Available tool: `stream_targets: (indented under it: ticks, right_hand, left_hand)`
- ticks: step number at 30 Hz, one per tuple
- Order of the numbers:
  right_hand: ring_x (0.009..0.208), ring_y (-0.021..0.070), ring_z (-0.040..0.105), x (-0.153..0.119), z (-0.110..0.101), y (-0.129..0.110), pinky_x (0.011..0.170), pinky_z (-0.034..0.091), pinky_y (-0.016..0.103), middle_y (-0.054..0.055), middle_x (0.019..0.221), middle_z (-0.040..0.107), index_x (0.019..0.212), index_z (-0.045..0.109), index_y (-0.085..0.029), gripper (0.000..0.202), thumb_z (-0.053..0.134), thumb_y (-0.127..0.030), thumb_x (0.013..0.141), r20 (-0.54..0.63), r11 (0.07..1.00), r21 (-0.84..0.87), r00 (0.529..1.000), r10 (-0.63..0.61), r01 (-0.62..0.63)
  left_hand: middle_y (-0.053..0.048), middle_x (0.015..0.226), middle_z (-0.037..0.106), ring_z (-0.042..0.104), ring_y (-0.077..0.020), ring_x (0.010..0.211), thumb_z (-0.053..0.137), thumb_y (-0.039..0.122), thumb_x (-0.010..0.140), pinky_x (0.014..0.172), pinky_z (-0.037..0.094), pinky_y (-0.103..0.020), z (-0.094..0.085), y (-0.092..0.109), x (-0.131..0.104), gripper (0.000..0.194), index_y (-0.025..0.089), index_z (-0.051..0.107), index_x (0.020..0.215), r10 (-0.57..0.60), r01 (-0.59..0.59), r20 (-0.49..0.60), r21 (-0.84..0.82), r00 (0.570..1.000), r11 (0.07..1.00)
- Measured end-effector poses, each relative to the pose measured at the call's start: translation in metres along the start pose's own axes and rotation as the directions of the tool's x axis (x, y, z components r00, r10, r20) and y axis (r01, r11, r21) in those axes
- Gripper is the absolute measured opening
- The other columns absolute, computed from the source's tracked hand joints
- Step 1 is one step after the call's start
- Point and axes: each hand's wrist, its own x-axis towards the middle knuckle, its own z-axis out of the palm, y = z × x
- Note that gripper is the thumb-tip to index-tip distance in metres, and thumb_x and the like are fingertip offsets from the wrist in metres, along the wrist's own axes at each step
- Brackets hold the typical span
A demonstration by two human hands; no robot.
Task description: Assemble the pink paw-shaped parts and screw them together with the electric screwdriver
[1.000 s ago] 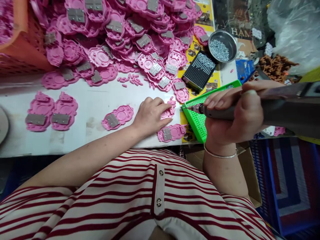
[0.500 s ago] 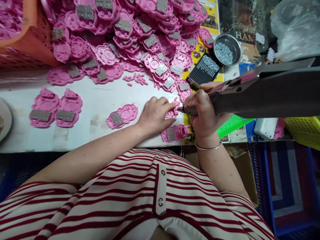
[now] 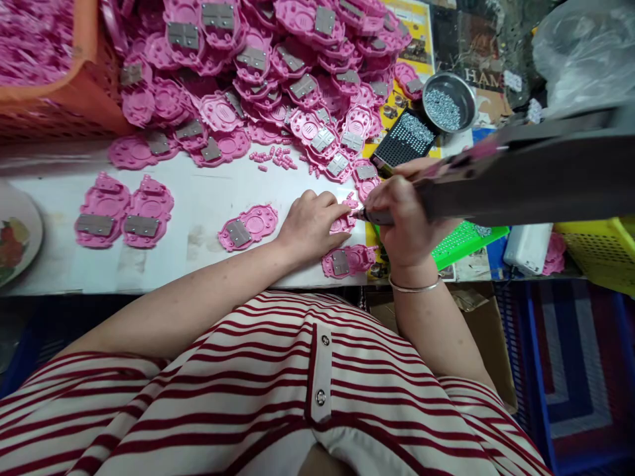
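Note:
My left hand (image 3: 313, 220) is closed on a pink plastic part (image 3: 343, 221) on the white table, its fingers covering much of it. My right hand (image 3: 404, 215) is wrapped round a long dark power screwdriver (image 3: 516, 182), whose tip meets the part by my left fingertips. Just below lies a pink part with a grey metal plate (image 3: 348, 262), and another such part (image 3: 248, 228) rests left of my left hand. Farther left, two pink parts (image 3: 102, 210) with grey plates lie side by side. Small pink pieces (image 3: 274, 158) are scattered above my left hand.
A large pile of pink parts (image 3: 258, 59) fills the back, beside an orange basket (image 3: 92, 82). Screws lie in a metal bowl (image 3: 466, 99) and on a black perforated tray (image 3: 401, 145). A green tray (image 3: 469, 244) is right of my right hand; a plate (image 3: 30, 218) stands far left.
The view has shifted slightly, showing more of the plate at the left. The screwdriver's body has tilted a little, its tip staying at the part. Both hands keep their holds.

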Motion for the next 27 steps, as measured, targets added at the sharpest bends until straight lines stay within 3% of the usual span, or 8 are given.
stream_targets:
  ticks: [3,6,11,15,18,21,24,27]
  right_hand:
    - [0.040,0.0083,0.043,0.004,-0.015,-0.027,0.040,0.041,0.025,-0.008,0.056,0.041,0.095,0.052,-0.029,0.026,0.060,-0.053,0.088,-0.214,0.988,0.057,0.968,-0.128,0.143]
    - [0.041,0.0091,0.047,0.003,-0.039,-0.050,0.041,0.044,0.025,-0.009,0.052,0.044,0.087,0.055,-0.027,0.017,0.065,-0.040,0.086,-0.276,0.983,0.117,0.956,-0.104,0.141]
    - [0.038,0.0080,0.046,-0.005,-0.064,-0.057,0.038,0.043,0.025,-0.011,0.049,0.052,0.082,0.067,-0.028,0.010,0.071,-0.035,0.076,-0.354,0.956,0.163,0.919,-0.172,0.242]
    - [0.036,0.0092,0.045,-0.012,-0.063,-0.054,0.039,0.042,0.028,-0.008,0.046,0.055,0.077,0.071,-0.024,0.006,0.073,-0.023,0.071,-0.426,0.939,0.269,0.901,-0.085,0.216]
    - [0.040,0.0075,0.046,-0.018,-0.067,-0.054,0.043,0.043,0.028,-0.007,0.049,0.057,0.079,0.074,-0.023,0.006,0.072,-0.025,0.073,-0.375,0.933,0.320,0.926,-0.033,0.163]
    - [0.042,0.0041,0.047,-0.022,-0.075,-0.049,0.046,0.043,0.026,-0.006,0.052,0.057,0.069,0.071,-0.023,0.011,0.071,-0.030,0.078,-0.263,0.930,0.355,0.965,0.002,0.095]
    - [0.042,0.0036,0.046,-0.023,-0.082,-0.041,0.048,0.044,0.026,-0.006,0.050,0.050,0.059,0.064,-0.020,0.027,0.069,-0.034,0.082,-0.211,0.945,0.322,0.977,0.008,0.062]
    - [0.041,0.0056,0.045,-0.022,-0.082,-0.036,0.047,0.043,0.028,-0.007,0.048,0.042,0.059,0.061,-0.020,0.028,0.066,-0.036,0.082,-0.233,0.955,0.285,0.972,-0.016,0.084]
  left_hand:
    - [-0.007,0.103,0.062,0.053,-0.0252,0.098,0.063,0.045,0.088,0.086,0.041,-0.040,-0.004,0.002,-0.007,0.037,0.024,0.068,0.118,0.007,-0.011,-0.055,-0.074,0.998,0.997]
    - [-0.007,0.102,0.061,0.054,-0.0234,0.097,0.060,0.047,0.090,0.088,0.042,-0.039,-0.008,0.014,-0.019,0.037,0.022,0.067,0.116,0.100,-0.110,-0.077,-0.136,0.992,0.985]
    - [-0.011,0.108,0.061,0.054,-0.0271,0.099,0.060,0.045,0.090,0.088,0.042,-0.040,-0.006,0.041,-0.034,0.041,0.021,0.063,0.123,0.212,-0.215,0.129,0.007,0.969,0.977]
    - [-0.012,0.114,0.061,0.054,-0.0290,0.104,0.065,0.038,0.088,0.090,0.043,-0.040,-0.002,0.048,-0.035,0.053,0.021,0.052,0.137,0.202,-0.230,0.253,0.087,0.946,0.969]
    - [-0.011,0.114,0.061,0.054,-0.0268,0.104,0.058,0.029,0.091,0.091,0.044,-0.038,-0.007,0.037,-0.039,0.046,0.020,0.053,0.136,0.197,-0.220,0.257,0.066,0.946,0.973]
    - [-0.011,0.113,0.062,0.055,-0.0260,0.104,0.059,0.026,0.089,0.091,0.045,-0.037,-0.022,0.014,-0.054,0.045,0.019,0.055,0.132,0.185,-0.196,0.206,0.038,0.961,0.980]
    - [-0.011,0.111,0.063,0.057,-0.0250,0.104,0.058,0.029,0.090,0.093,0.045,-0.039,-0.047,-0.016,-0.085,0.039,0.019,0.057,0.128,0.169,-0.170,0.032,0.028,0.985,0.985]
    - [-0.010,0.114,0.065,0.059,-0.0246,0.106,0.059,0.034,0.091,0.094,0.046,-0.039,-0.068,-0.047,-0.125,0.039,0.018,0.055,0.127,0.026,-0.012,-0.183,0.078,0.983,0.997]
